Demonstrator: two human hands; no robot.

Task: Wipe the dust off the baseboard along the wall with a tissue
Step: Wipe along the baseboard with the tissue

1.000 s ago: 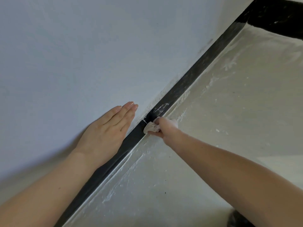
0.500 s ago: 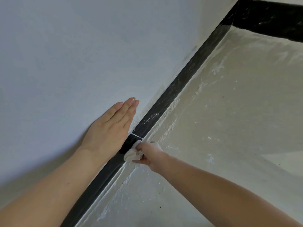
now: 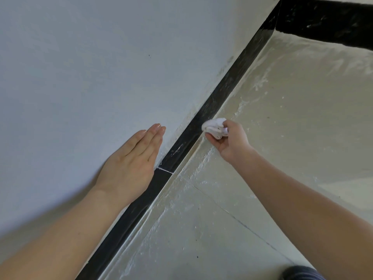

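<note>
Pinching a wadded white tissue [image 3: 215, 128] against the black baseboard [image 3: 220, 98], the right hand [image 3: 230, 140] wipes; the left hand [image 3: 131, 158] rests flat on the wall [image 3: 90, 67]. Loose floor grit could shred the tissue.

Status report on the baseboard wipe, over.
Left hand flat on wall. Right hand grips tissue at black baseboard. No obstruction seen along it.

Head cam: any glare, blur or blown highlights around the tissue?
Head view: tissue and right hand sharp, folds readable, not blown; glossy sheen on the floor beside the baseboard; left forearm softens toward the bottom corner.
</note>
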